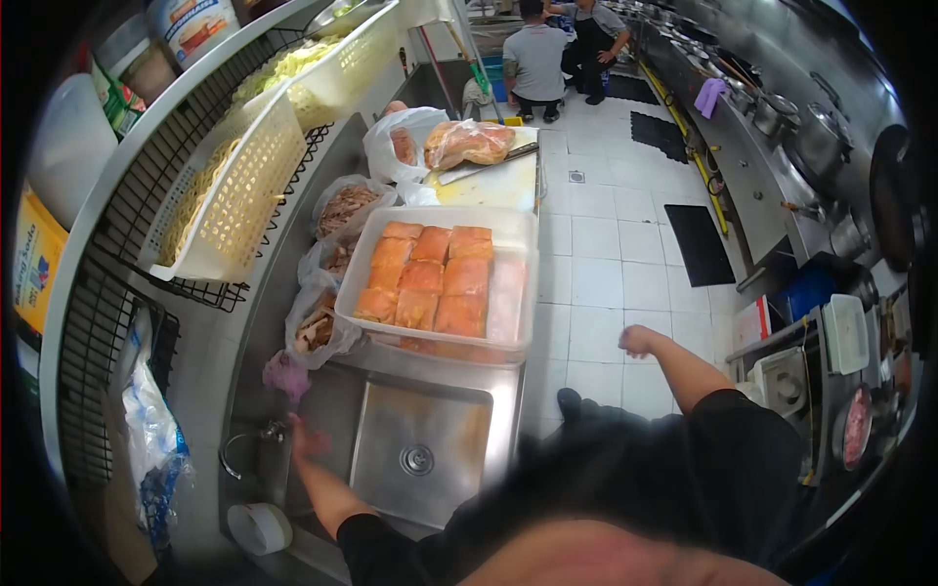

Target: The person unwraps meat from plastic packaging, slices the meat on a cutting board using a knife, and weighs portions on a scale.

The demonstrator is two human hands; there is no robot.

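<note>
My left hand (309, 437) is stretched over the steel counter beside the tap (262, 431), just below a crumpled pink plastic bag (286, 375); its fingers are smeared by motion. Out over the floor on the other side, my right hand (637, 341) hangs with curled fingers and no object showing in it. Between them lies the steel sink (420, 420). Behind it, a clear plastic tub (528, 293) holds rows of orange-skinned slabs of meat (427, 244). Plastic bags of meat pieces (347, 207) line its left side.
A large piece of meat (469, 144) and a knife (489, 164) lie on a cutting board (508, 184). White baskets (220, 200) of noodles and shredded vegetable sit on the left rack. Two people (535, 59) are farther down the aisle. Pots (824, 137) line the right.
</note>
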